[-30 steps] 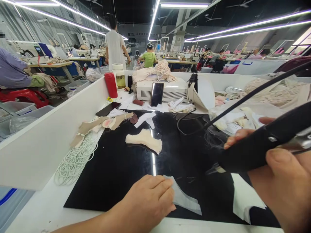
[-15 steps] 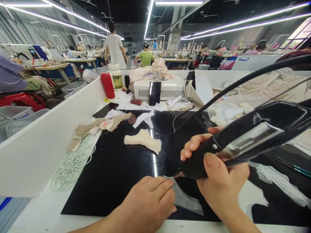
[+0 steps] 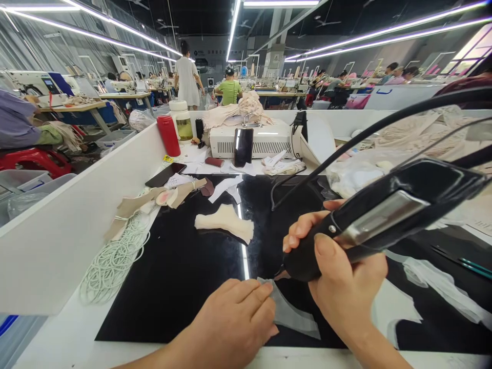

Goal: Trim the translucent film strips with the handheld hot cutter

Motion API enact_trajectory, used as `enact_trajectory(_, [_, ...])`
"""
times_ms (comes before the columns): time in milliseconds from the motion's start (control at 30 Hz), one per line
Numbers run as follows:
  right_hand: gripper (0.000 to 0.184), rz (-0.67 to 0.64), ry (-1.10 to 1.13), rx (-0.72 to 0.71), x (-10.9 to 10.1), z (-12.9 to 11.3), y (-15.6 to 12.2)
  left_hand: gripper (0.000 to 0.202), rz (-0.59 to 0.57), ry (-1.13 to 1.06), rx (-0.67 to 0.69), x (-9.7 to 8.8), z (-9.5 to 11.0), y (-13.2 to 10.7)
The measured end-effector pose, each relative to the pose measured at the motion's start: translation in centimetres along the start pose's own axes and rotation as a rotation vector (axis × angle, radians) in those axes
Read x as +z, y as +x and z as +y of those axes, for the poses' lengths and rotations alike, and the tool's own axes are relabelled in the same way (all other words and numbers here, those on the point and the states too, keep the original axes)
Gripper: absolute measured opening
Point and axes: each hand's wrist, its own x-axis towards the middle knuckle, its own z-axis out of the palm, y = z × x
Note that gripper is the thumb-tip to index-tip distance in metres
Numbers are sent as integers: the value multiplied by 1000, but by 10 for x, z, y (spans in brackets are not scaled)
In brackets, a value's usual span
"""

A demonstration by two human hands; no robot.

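Note:
My right hand is wrapped around a black corded handheld tool with a shiny metal plate on its side. The tool slants down to the left. Its narrow tip is at the upper end of a sheer grey fabric piece, close to my left fingertips; whether it touches the fabric I cannot tell. My left hand presses that end of the fabric onto the black board, fingers together, thumb mostly hidden. A cream padded piece lies farther back on the board.
Pale green cord lies coiled at the left, beside beige scraps. White sheer fabric and tweezers are at the right. A white machine box, a propped phone and a red flask stand behind. A black cable arches overhead right.
My right hand and the tool's rear have shifted slightly left, while the tip stays by my left fingertips. My left hand holds its place on the fabric. A person in the background has walked slightly right.

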Motion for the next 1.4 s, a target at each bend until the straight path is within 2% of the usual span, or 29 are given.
enact_trajectory(267, [46,-36,65,0,5,2,0,30,-41,16,8,1,1,-2])
enact_trajectory(633, [40,1,98,13,9,3,1,33,-11,46,18,-1,0,1])
enact_trajectory(933, [43,-44,159,21,14,9,1,35,-6,54,20,0,1,1])
enact_trajectory(1167, [40,-25,141,28,15,9,0,33,22,61,20,2,1,1])
enact_trajectory(1400, [42,-6,159,6,14,6,3,30,-27,60,25,2,0,-1])
